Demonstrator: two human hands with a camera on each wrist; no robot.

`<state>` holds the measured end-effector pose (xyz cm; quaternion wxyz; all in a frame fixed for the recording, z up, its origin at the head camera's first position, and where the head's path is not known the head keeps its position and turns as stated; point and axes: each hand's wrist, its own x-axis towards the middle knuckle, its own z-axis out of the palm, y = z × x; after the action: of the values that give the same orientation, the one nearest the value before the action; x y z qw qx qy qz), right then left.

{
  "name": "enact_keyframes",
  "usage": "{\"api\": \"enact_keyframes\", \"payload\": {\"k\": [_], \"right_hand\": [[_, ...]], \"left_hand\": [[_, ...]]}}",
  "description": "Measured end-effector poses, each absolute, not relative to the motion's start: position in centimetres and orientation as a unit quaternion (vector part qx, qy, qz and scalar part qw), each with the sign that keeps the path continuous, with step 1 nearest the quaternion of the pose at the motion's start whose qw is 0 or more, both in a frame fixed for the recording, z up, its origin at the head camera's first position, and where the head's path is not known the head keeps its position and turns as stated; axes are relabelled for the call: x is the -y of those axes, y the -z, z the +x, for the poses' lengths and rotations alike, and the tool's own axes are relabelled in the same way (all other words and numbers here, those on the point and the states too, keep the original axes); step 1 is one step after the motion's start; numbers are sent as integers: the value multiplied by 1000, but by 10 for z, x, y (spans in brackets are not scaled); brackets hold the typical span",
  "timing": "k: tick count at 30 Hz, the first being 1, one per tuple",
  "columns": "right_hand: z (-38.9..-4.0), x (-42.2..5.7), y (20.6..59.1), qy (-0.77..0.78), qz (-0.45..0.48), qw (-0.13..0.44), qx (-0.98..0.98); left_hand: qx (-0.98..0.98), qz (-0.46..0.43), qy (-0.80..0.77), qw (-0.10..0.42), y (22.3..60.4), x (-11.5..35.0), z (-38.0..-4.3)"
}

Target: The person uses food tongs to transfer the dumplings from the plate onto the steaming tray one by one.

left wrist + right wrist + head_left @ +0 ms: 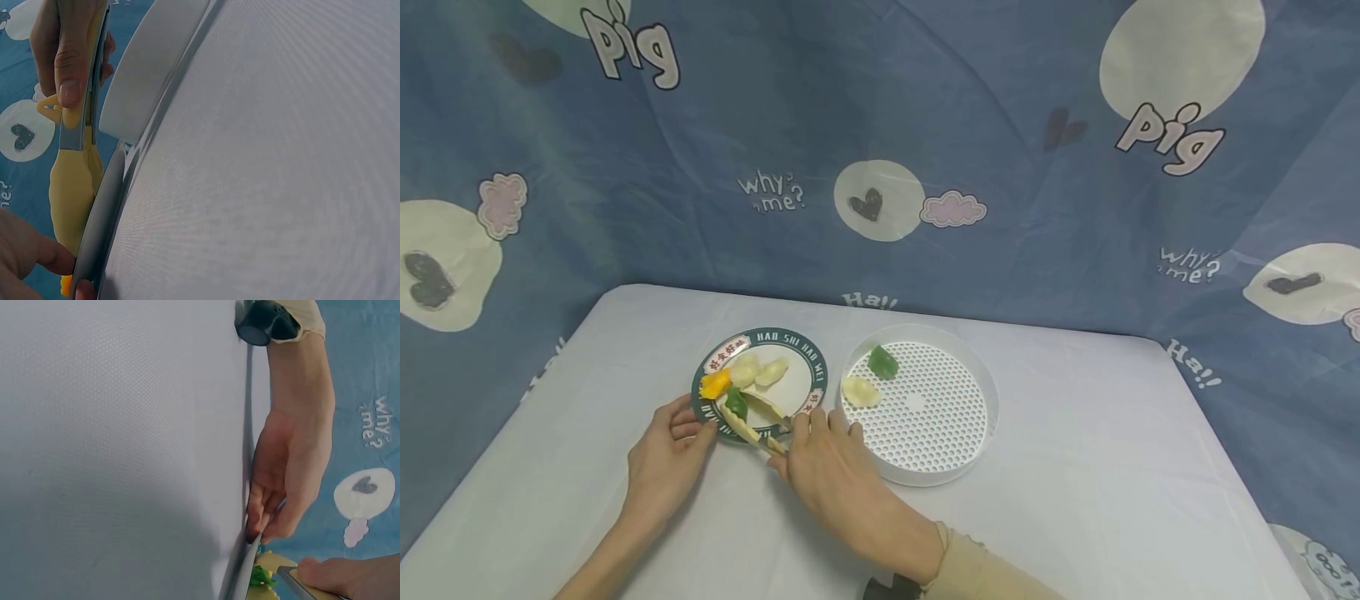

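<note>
My left hand point(668, 454) pinches the near-left rim of a white plate with a green lettered border point(811, 350), thumb on top. My right hand point(842, 483) grips tongs with metal arms and pale yellow tips point(74, 194). The spread tips reach over the plate on both sides of a green leaf-like piece point(737, 404). Beside it on the plate lie an orange-yellow piece point(715, 384) and two pale yellow pieces point(771, 372). In the right wrist view, the green piece point(259, 575) shows beyond the plate edge, near the tongs' tips.
Right of the plate stands a round white tray with a perforated bottom point(943, 417) and a raised wall. In it lie another green piece point(882, 362) and a pale yellow piece point(861, 392). A white cloth point(1075, 467) covers the table; a blue printed curtain point(1000, 250) hangs behind.
</note>
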<state>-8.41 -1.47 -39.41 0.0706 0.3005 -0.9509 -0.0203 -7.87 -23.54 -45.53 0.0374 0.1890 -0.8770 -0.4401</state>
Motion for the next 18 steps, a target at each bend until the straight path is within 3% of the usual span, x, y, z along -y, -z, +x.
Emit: {"api": "enact_keyframes", "payload": {"k": [10, 18], "right_hand": [[-88, 12, 392, -15, 294, 9, 956], [-86, 5, 386, -19, 275, 23, 961]], "left_hand": [[877, 191, 438, 36, 457, 235, -79], [882, 184, 433, 40, 455, 235, -78]]}}
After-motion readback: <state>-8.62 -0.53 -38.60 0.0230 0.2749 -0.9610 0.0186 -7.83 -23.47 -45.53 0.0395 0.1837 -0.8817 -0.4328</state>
